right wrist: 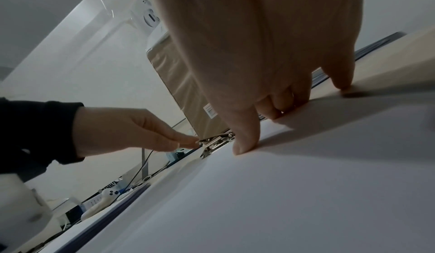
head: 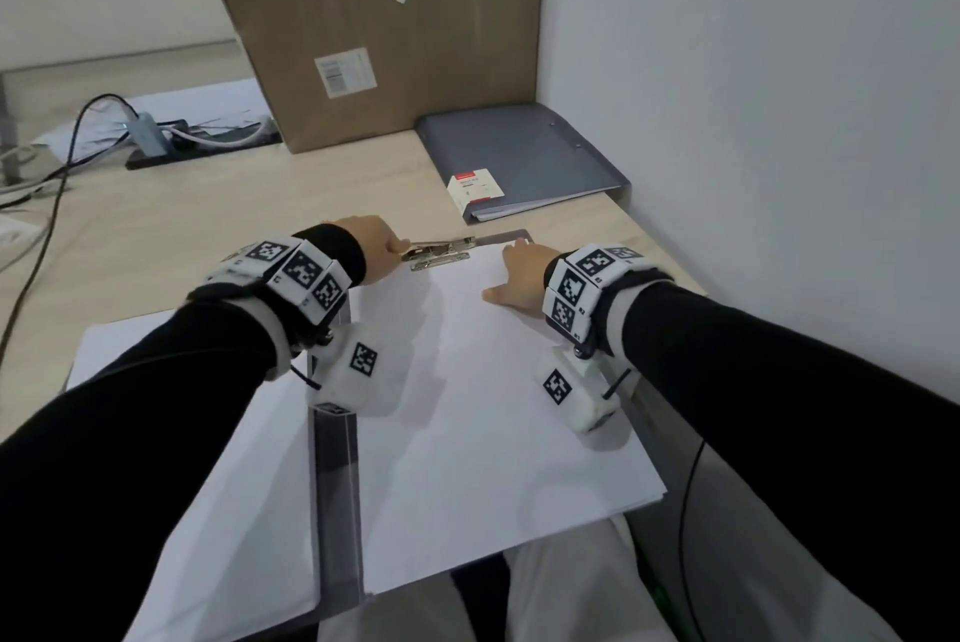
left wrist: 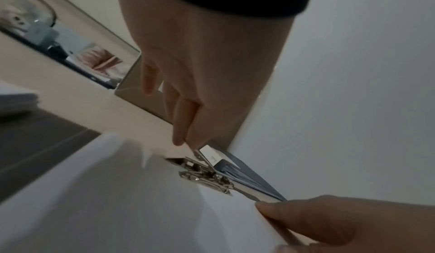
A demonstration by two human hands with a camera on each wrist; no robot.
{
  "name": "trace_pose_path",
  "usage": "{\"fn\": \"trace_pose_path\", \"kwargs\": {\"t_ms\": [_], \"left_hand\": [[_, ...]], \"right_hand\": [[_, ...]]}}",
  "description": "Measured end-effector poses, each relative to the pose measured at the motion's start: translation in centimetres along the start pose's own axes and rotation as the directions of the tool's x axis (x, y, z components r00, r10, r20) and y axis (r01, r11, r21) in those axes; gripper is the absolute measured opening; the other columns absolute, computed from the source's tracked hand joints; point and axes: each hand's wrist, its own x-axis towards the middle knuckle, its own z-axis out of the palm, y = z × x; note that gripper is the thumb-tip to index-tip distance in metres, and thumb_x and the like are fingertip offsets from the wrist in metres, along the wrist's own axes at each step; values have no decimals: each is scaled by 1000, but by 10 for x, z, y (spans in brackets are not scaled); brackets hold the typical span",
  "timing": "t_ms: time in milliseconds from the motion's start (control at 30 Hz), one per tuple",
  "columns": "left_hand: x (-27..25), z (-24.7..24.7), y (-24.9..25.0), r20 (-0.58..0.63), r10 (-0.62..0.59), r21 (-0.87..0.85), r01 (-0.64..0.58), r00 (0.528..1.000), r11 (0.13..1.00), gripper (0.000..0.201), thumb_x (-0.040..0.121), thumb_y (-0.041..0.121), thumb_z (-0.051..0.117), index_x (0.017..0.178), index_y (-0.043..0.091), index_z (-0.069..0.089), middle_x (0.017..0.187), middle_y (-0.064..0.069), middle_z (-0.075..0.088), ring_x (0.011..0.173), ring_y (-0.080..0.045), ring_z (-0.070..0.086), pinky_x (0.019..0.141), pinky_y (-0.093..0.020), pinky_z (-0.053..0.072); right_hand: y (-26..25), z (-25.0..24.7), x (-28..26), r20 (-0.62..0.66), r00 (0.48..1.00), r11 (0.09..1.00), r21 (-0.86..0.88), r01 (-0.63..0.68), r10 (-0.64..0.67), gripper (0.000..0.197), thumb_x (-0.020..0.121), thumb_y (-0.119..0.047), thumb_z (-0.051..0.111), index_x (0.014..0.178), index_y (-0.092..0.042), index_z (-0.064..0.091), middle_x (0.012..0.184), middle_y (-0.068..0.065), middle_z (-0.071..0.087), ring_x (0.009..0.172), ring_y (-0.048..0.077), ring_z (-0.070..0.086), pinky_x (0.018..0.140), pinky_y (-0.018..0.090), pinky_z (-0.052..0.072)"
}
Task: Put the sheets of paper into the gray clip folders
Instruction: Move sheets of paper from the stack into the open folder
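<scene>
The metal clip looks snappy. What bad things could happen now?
1. The left hand pinches the clip lever. If that grip slips, the clip may snap down before the paper is lined up, or nip a finger.
2. Only the right hand pins the paper near its top edge, so the stack could slide askew.
3. The paper's near end overhangs the desk, so it might sag or slide off.

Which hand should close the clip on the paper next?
Left. The left hand already pinches the metal clip lever, raised above the paper stack. The right hand lies flat on the sheets, probably best kept there to steady them.
</scene>
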Motion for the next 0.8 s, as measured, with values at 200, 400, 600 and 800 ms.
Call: {"fn": "trace_pose_path", "kwargs": {"t_ms": [200,400,600,800], "left_hand": [[6,13,10,85,-72,-89,79,994,993,46,102,19,23,144,0,30,150,-17,35,138,-30,35,115,-35,25],[2,22,-1,116,-49,-200,71,992,977,51,101,35,20,149,18,25,154,-13,30,141,-28,32,115,-30,20],[-4,24,-4,11,-17,-500,21,1000,866,47,99,33,37,140,11,45,150,-5,39,139,-21,36,116,-27,23],[-34,12,-34,-138,-58,-603,-38,989,797,44,97,16,44,141,12,44,152,-5,36,134,-18,40,111,-23,25]], "right_hand": [[2,3,2,6,1000,1000,-16,-13,13,64,96,-44,41,140,1,35,147,17,37,136,30,37,106,36,34],[2,2,2,12,999,1000,8,-30,30,66,95,-45,40,142,1,31,149,18,32,137,30,35,108,36,34],[3,-3,0,26,997,993,98,-69,67,64,89,-47,51,134,-2,44,143,15,44,127,30,48,104,34,41],[-9,-3,-16,-63,996,988,146,-46,55,89,90,-45,52,152,-5,2,162,9,2,149,29,-8,119,42,2]]}}
